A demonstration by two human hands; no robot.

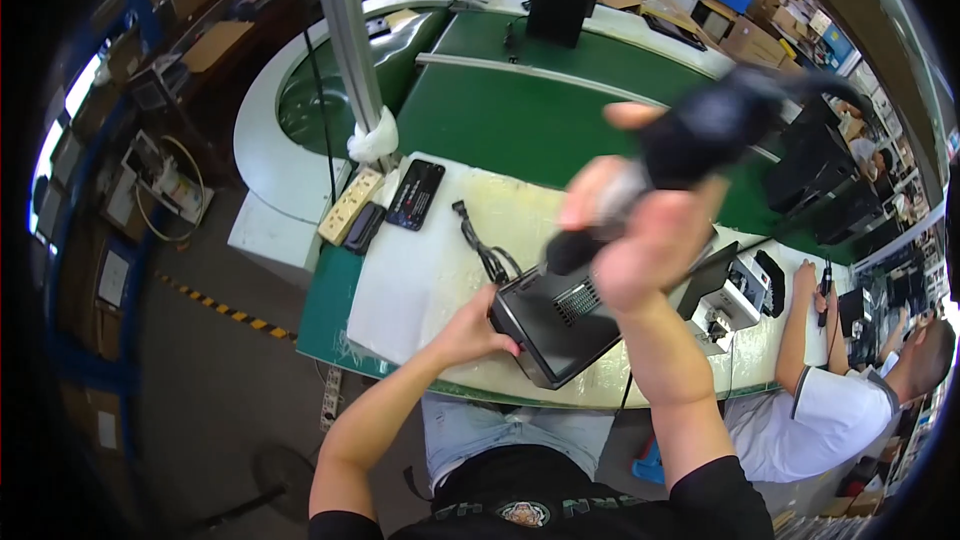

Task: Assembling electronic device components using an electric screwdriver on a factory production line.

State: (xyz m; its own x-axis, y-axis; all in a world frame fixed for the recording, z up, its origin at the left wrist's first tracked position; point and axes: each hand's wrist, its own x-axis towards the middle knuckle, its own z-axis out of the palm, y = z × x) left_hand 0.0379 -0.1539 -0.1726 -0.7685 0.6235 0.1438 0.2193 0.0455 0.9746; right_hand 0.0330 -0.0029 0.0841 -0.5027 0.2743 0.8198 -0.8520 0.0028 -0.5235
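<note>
A black metal computer case [530, 325] with a vented panel lies at an angle on the near part of the worktable. Its left corner is gripped by my left hand [472, 328], thumb on the near side and fingers over the far side. Raised above the case, close to the camera, my right hand [650, 240] is wrapped around a black corded tool [700, 135] that looks like an electric screwdriver. Motion blurs both hand and tool, and the tool's tip cannot be made out. A coiled black cable [488, 255] lies just beyond the case's left corner.
At the table's left are a phone [416, 196], a cream power strip [350, 206] and a metal post [350, 40]. A green conveyor [500, 115] runs behind. To the right, past an open metal unit [735, 300], a co-worker [830, 405] holds a tool.
</note>
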